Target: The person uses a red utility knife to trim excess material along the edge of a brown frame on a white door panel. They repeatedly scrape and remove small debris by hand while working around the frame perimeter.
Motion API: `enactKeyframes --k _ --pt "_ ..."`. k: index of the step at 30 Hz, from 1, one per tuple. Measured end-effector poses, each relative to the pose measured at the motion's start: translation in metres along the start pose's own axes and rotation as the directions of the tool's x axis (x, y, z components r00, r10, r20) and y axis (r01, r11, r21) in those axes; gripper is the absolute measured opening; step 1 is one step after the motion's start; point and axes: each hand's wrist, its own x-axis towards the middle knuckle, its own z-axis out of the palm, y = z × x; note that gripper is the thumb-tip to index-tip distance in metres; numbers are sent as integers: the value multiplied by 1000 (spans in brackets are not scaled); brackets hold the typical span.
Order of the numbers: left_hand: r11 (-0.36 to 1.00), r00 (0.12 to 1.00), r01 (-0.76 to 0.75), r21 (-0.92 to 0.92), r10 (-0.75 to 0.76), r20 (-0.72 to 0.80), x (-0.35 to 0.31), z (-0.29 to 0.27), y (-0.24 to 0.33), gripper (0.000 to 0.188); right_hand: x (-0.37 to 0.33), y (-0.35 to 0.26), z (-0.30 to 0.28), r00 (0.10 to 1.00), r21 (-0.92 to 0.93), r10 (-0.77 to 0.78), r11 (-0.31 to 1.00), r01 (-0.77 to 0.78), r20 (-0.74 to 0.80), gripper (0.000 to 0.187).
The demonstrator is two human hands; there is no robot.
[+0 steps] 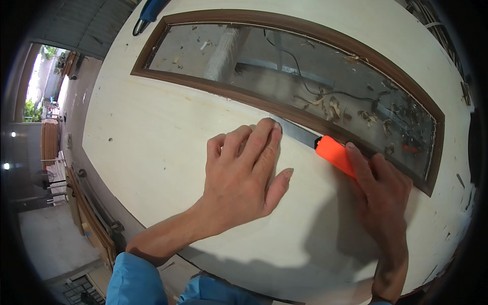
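Head view: left hand (244,173) pressed flat on pale door panel (152,127), fingers spread, holding nothing, fingertips at blade tip. Right hand (378,193) closed around orange knife (333,155), blade laid along brown frame (284,109) of glass pane (284,66). Wood shavings (330,107) scattered on pane. Blue tool handle (150,10) at top edge.

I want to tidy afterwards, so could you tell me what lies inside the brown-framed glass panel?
On the glass panel lie wood shavings, thickest toward its right end; anything beneath the glass stays unclear.
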Motion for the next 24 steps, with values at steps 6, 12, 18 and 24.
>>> enactKeyframes --k 6,12,18,24 --pt "999 999 -32 10 33 -34 -3 1 -3 62 -5 13 5 986 1 -156 988 156 -59 54" --pt "999 999 -44 -18 43 -24 -6 0 -7 62 -3 15 5 986 -11 -150 989 150 -67 61" --pt "999 999 -44 -7 44 7 -4 0 -5 62 -3 16 -1 997 38 -79 996 79 -10 61" --pt "999 999 -44 -19 44 31 -2 -2 -7 63 3 18 -11 994 61 -63 996 58 88 55"
